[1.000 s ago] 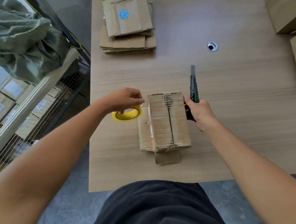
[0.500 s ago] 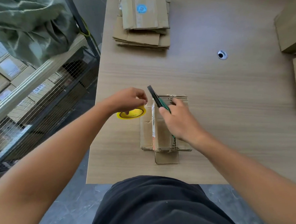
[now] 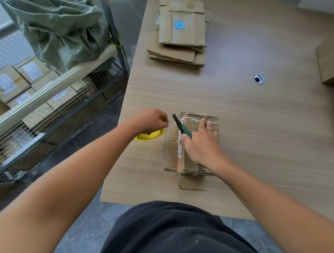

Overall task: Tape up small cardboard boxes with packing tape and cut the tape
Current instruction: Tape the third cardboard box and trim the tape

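Observation:
A small worn cardboard box stands near the front edge of the wooden table, with a loose flap sticking out toward me. My right hand lies over the box top, fingers stretched forward, and holds a green and black utility knife whose tip points up and to the left. My left hand grips the yellow tape roll just left of the box. The strip of tape between roll and box is too faint to make out.
A stack of flattened cardboard boxes lies at the far middle of the table. Made-up boxes stand at the right edge. A cable hole is set in the top. A wire cage of parcels and a green sack are at left.
My right hand has come from the box's right side onto its top, swinging the knife tip over to the left, near the tape roll. My left hand has stayed on the roll.

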### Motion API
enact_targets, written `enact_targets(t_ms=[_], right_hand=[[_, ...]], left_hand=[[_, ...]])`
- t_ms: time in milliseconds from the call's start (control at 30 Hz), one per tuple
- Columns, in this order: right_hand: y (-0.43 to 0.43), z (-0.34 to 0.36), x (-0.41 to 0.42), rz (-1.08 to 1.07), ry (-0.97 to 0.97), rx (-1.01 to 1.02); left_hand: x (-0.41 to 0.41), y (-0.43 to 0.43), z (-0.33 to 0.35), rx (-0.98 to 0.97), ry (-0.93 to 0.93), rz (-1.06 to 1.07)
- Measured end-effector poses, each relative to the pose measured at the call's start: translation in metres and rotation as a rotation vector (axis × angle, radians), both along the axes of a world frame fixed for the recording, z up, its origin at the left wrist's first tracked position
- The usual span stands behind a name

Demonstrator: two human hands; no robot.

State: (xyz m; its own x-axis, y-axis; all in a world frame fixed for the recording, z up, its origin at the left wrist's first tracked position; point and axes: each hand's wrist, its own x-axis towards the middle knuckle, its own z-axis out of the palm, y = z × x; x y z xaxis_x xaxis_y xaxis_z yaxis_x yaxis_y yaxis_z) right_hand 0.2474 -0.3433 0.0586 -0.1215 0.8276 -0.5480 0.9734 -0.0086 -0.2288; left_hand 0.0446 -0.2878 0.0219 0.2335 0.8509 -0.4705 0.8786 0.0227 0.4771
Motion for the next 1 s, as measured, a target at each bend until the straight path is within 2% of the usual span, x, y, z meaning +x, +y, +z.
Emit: enact_targets(t_ms=[200, 267, 333, 433, 567, 633, 733, 867, 1000], right_hand=[[0.004, 0.005, -0.009, -0.008, -0.075, -0.035], [0.003, 0.010, -0.012, 0.007, -0.115, -0.101], [0.002, 0.015, -0.010, -0.008, -0.086, -0.149], [0.000, 0.023, 0.001, -0.053, 0.139, -0.055], [-0.019, 0.035, 0.030, -0.310, 0.834, 0.178], [-0.030, 0.037, 0.045, -0.363, 1.032, 0.235], [-0.053, 0.040, 0.061, -0.337, 1.262, 0.169], [-0.092, 0.048, 0.091, -0.241, 1.283, 0.034], [-0.127, 0.053, 0.120, -0.219, 1.194, 0.172]], left_hand=[[-0.001, 0.001, 0.009, 0.225, 0.144, -0.054], [-0.017, 0.000, 0.020, 0.341, 0.236, 0.040], [-0.039, -0.001, 0.032, 0.391, 0.247, 0.218], [-0.045, -0.016, 0.048, 0.345, 0.118, 0.267], [-0.004, -0.063, 0.074, 0.180, -0.188, 0.287], [0.020, -0.087, 0.087, 0.150, -0.303, 0.260], [0.055, -0.122, 0.102, 0.165, -0.387, 0.197], [0.102, -0.160, 0.116, 0.220, -0.433, 0.210], [0.138, -0.197, 0.117, 0.250, -0.391, 0.231]])
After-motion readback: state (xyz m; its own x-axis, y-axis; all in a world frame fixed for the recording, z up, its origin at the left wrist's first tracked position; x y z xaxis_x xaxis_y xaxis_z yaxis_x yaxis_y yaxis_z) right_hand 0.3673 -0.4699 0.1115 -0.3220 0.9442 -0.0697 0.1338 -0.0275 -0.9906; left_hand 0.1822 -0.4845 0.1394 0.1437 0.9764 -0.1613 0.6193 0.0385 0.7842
